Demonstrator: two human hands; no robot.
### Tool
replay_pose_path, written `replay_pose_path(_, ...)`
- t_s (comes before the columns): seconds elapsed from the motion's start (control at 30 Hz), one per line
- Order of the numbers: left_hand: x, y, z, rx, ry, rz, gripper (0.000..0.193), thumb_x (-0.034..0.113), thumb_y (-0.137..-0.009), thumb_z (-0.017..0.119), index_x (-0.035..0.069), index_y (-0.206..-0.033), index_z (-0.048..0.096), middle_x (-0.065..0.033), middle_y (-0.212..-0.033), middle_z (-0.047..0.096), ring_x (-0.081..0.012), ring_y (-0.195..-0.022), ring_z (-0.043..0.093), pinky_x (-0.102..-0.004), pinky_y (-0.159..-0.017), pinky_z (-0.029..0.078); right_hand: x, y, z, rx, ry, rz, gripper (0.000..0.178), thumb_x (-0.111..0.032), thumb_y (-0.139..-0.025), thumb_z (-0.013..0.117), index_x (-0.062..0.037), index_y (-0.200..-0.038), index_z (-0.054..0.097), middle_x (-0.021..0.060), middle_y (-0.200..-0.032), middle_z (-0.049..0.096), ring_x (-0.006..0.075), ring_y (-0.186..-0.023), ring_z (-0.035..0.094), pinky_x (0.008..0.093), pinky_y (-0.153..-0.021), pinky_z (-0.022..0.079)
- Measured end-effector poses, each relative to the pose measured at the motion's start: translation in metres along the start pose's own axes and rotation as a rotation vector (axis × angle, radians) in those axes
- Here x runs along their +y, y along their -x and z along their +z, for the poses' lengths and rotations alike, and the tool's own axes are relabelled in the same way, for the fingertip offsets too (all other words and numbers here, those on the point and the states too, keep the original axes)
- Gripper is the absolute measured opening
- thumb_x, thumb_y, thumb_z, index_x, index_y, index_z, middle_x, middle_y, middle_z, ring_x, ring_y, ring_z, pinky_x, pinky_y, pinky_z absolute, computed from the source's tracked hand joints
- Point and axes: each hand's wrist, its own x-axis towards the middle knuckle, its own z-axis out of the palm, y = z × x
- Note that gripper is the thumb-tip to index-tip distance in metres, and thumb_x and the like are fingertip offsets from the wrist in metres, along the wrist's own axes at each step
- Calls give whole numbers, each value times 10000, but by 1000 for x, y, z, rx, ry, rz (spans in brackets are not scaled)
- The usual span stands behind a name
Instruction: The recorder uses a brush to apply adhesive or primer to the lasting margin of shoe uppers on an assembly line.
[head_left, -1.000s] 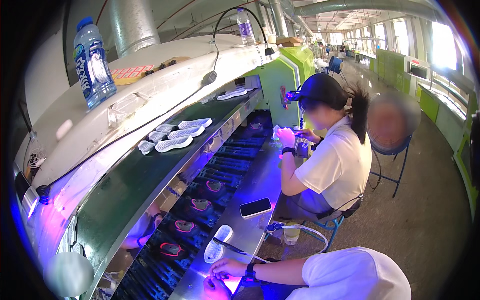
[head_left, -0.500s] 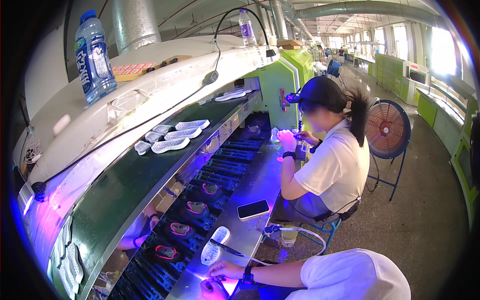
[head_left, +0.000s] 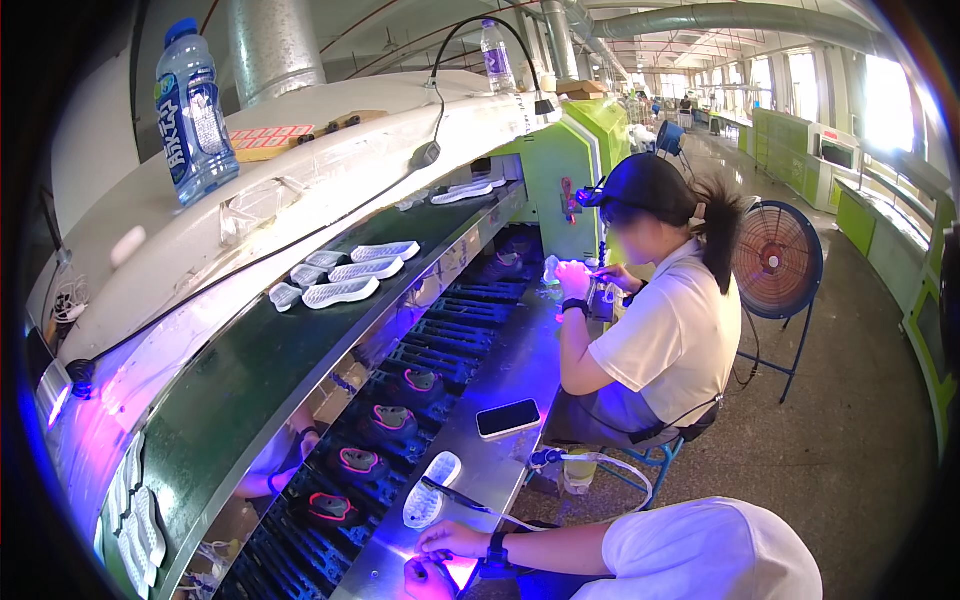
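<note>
Speckled floor [head_left: 850, 420] fills the right of the frame; a smooth green conveyor belt [head_left: 230, 390], the left. On the metal desk [head_left: 515, 365], lower centre, lies a pale, ridged, elongated shoe sole [head_left: 430, 505]. Below it, right hand [head_left: 452, 540] and left hand [head_left: 428, 580] meet at a small dark item [head_left: 433, 562], apparently close two-handed handling; fingers curled, grasp cannot be told.

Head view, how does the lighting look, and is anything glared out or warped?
Head view: blue-violet light tints the metal ledge bearing the white sole; a pinkish glare sits beside the right hand; the large window at upper right is blown out; the green belt bends with the fisheye toward the dark rim.
</note>
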Motion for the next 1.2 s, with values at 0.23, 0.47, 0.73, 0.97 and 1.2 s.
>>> replay_pose_path(0.23,-7,0,-3,12,31,-58,221,152,-995,630,-39,-1083,699,-125,-916,717,-203,-815,636,-367,-767,556,4,0,-2,27,-21,6,202,-106,-1023,613,7,-1154,717,20,-864,698,69,-704,601,231,-616,460)
replay_pose_path(0.47,-11,-1,-3,24,65,-117,239,175,-1000,646,-36,-1097,702,-134,-916,721,-213,-811,637,-375,-770,559,0,1,-3,16,-21,19,173,-104,-1006,645,-13,-1119,739,6,-899,722,51,-741,625,205,-656,490)
replay_pose_path(0.73,-16,-8,6,29,105,-185,260,201,-1006,663,-32,-1114,705,-145,-916,726,-224,-806,638,-384,-775,564,3,-5,-13,-25,94,7,195,-116,-1020,609,-20,-1119,748,-5,-839,698,57,-706,609,226,-613,467)
replay_pose_path(0.97,-22,-2,0,48,129,-258,280,224,-1011,679,-29,-1128,708,-154,-916,730,-233,-802,639,-392,-778,567,3,0,-1,-81,73,29,194,-120,-1019,608,-31,-1110,755,-8,-881,720,64,-746,621,242,-643,483)
replay_pose_path(1.2,4,17,-10,41,-195,-66,284,215,-919,751,-63,-916,692,-133,-787,701,-192,-770,666,-371,-701,527,-9,22,9,-14,-15,18,167,-169,-1004,682,-45,-1078,765,19,-946,747,87,-832,674,253,-731,530)
